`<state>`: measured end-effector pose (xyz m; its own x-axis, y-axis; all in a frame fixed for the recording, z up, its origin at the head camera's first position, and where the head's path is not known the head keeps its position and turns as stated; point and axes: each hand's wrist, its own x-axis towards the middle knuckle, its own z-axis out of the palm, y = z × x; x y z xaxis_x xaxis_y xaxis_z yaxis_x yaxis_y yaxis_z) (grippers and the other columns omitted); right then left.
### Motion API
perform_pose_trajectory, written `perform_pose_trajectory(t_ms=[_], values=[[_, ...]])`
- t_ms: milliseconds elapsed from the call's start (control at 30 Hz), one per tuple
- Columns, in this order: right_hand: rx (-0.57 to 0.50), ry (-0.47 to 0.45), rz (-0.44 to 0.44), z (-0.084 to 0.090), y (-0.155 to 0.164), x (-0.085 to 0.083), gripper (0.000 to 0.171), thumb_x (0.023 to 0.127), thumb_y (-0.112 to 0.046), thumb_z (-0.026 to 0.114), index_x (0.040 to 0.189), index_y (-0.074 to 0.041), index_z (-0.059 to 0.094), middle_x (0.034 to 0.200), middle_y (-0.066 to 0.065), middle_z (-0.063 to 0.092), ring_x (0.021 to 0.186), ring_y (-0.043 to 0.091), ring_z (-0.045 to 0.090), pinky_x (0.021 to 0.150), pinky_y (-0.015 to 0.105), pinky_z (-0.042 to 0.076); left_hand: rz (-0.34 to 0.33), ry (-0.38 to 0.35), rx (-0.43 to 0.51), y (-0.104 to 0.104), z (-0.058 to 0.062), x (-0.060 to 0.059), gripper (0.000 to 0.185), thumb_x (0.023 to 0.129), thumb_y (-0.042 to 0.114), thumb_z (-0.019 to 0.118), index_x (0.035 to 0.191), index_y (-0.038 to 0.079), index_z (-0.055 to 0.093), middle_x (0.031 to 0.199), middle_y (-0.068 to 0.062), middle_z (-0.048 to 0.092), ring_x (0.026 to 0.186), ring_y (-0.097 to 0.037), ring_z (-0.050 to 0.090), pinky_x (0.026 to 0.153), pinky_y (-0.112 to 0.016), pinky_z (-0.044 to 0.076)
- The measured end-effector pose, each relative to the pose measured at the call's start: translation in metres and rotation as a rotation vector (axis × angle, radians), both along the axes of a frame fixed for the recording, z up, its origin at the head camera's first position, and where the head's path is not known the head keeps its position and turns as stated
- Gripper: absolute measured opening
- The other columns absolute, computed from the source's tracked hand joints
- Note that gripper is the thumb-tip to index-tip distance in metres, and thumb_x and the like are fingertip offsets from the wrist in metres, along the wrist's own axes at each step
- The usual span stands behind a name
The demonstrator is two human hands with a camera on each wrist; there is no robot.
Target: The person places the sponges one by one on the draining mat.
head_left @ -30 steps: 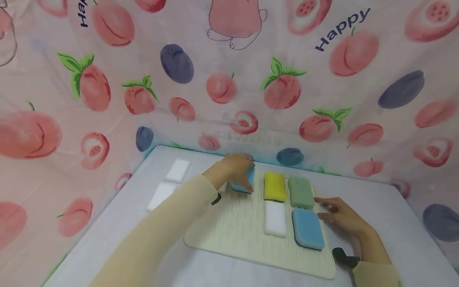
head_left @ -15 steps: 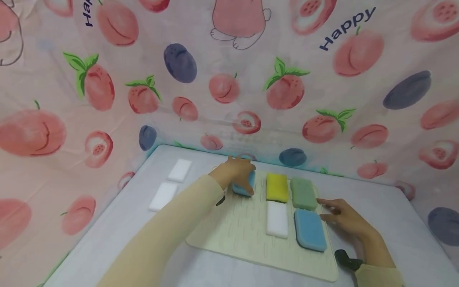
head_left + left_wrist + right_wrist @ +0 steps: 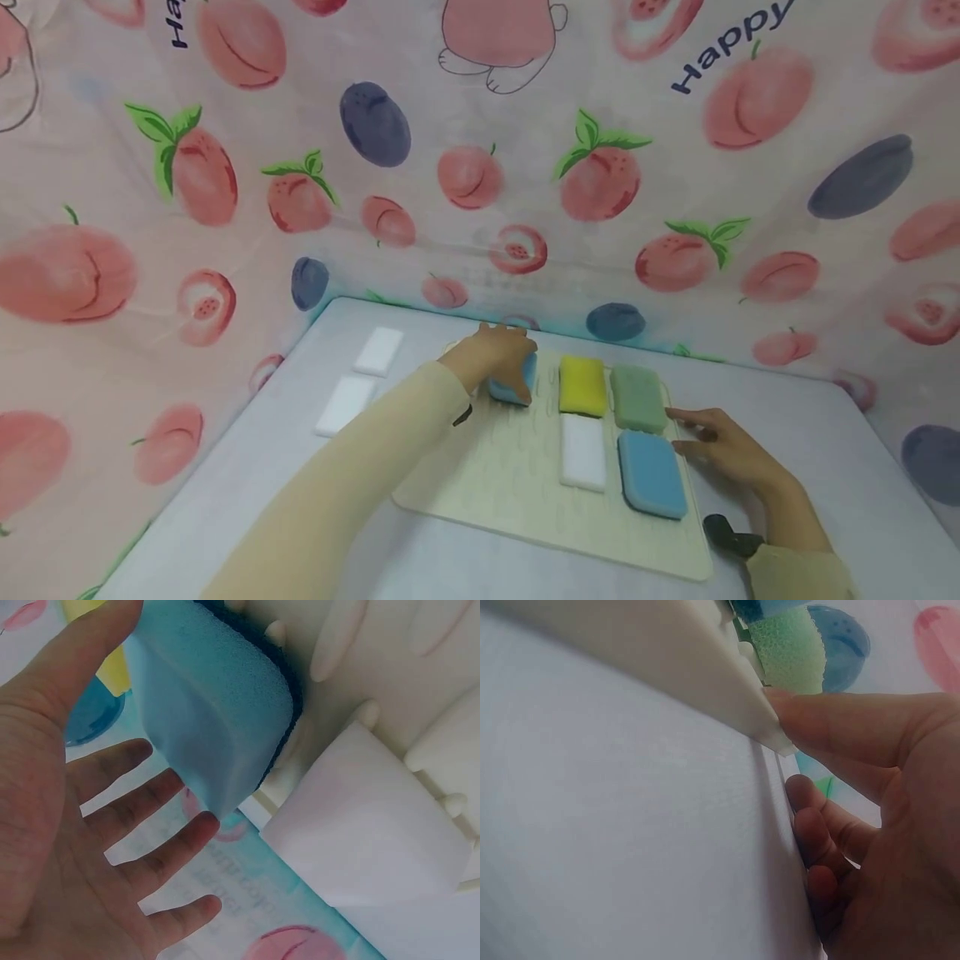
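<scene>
My left hand (image 3: 497, 354) grips a blue sponge (image 3: 217, 697) with a dark scouring side, at the far part of the cream ridged mat (image 3: 495, 492). Its thumb lies on one side, the fingertips on the other. In the left wrist view a white sponge (image 3: 367, 825) sits beside it on the mat. My right hand (image 3: 731, 454) touches the mat's right edge with thumb and forefinger, its other fingers loosely bent. Near it on the mat lie a green sponge (image 3: 637, 398) and another blue sponge (image 3: 652, 473). A yellow sponge (image 3: 582, 386) and a white sponge (image 3: 582, 452) are left of these.
Two white sponges, one farther (image 3: 378, 351) and one nearer (image 3: 344, 405), lie on the white table (image 3: 247, 500) left of the mat. A fruit-printed cloth (image 3: 487, 183) hangs behind the table and along its left.
The head view has shifted slightly. My left hand stays at the blue sponge, and my right hand stays at the mat's edge; the other sponges keep their places.
</scene>
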<state>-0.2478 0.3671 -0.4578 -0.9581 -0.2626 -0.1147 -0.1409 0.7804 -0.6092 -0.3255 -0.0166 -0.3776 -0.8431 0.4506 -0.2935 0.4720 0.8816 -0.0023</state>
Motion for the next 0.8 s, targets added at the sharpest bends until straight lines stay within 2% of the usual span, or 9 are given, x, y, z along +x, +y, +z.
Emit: perform_pose_trajectory(t_ms=[67, 333, 800], values=[[0.004, -0.010, -0.014, 0.0014, -0.0031, -0.0021, 0.062, 0.092, -0.027, 0.078, 0.148, -0.008, 0.058, 0.144, 0.025, 0.048, 0.120, 0.034, 0.047, 0.089, 0.041, 0.042, 0.003, 0.001, 0.000, -0.0023, 0.0020, -0.0007, 0.093, 0.079, 0.065, 0.082, 0.156, 0.027, 0.047, 0.164, -0.003, 0.041, 0.150, -0.037, 0.040, 0.120, -0.068, 0.028], [-0.016, -0.021, -0.024, 0.0049, -0.0075, -0.0055, 0.062, 0.091, -0.024, 0.078, 0.147, -0.007, 0.059, 0.145, 0.026, 0.048, 0.123, 0.037, 0.047, 0.093, 0.050, 0.044, 0.003, 0.014, 0.001, -0.0063, 0.0047, -0.0010, 0.093, 0.078, 0.067, 0.080, 0.155, 0.026, 0.049, 0.161, -0.004, 0.043, 0.147, -0.038, 0.042, 0.120, -0.066, 0.030], [-0.028, -0.043, -0.041, 0.0006, -0.0024, 0.0012, 0.060, 0.090, -0.023, 0.078, 0.146, -0.009, 0.060, 0.147, 0.026, 0.048, 0.117, 0.033, 0.048, 0.087, 0.041, 0.042, -0.005, -0.021, -0.004, -0.0075, 0.0094, 0.0026, 0.096, 0.079, 0.069, 0.079, 0.158, 0.027, 0.045, 0.161, -0.003, 0.042, 0.150, -0.036, 0.039, 0.120, -0.068, 0.028]])
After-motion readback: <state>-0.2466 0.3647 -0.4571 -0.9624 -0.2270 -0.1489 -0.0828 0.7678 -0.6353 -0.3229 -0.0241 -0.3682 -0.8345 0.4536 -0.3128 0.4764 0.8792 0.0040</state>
